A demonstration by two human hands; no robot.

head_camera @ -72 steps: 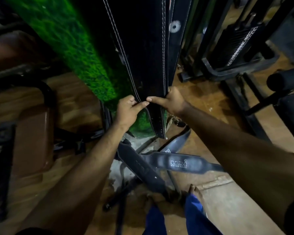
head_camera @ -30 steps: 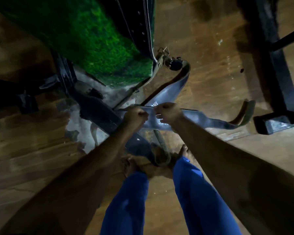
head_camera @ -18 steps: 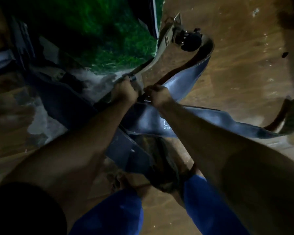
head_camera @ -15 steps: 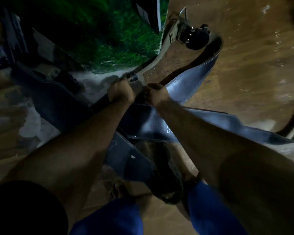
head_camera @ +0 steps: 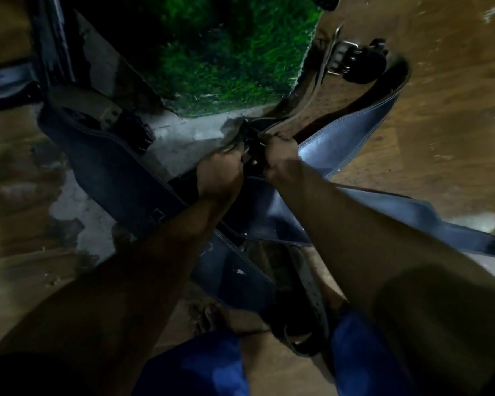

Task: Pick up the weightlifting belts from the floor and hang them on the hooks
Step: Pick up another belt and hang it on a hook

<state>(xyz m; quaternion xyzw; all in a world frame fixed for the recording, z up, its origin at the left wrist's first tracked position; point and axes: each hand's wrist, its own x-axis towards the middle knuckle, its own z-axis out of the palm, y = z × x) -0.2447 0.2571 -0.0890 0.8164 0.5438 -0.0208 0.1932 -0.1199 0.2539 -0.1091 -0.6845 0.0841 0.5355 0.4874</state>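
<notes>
Dark blue-black leather belts lie tangled on the floor (head_camera: 455, 115) across the mid frame, right in front of your bare feet (head_camera: 212, 315).

Your left hand (head_camera: 219, 174) and right hand (head_camera: 282, 154) are down together at frame centre, almost touching. Right hand is curled round the end of a thin strap (head_camera: 312, 95) & the dark buckle bit (head_camera: 253, 155) between the hands. Left hand sits knuckles-up on the same spot, fingers tucked under; looks like it grips the buckle end too, but the fingertips are hidden so can't tell for sure.

The thin strap runs from your right hand up to a metal buckle (head_camera: 342, 57) w/ a black knob beside it, upper right of frame.

Wide belt 1 (head_camera: 355, 138) loops from under your right hand up toward that buckle, standing on edge. Wide belt 2 (head_camera: 412, 221) passes under your right forearm and stretches flat to the right edge. Wide belt 3 (head_camera: 109, 167) lies diagonal from the left-centre down under your left forearm toward your feet. A narrow holed strap (head_camera: 312, 292) lies by your right foot, lower centre.

Green turf panel (head_camera: 226, 61) fills the top centre, its lower edge meeting a grey bare patch of floor (head_camera: 180, 132). Rest of floor is brown wood-look. Blue trouser legs (head_camera: 200, 367) at bottom centre. Frame is dim & a bit blurred.
</notes>
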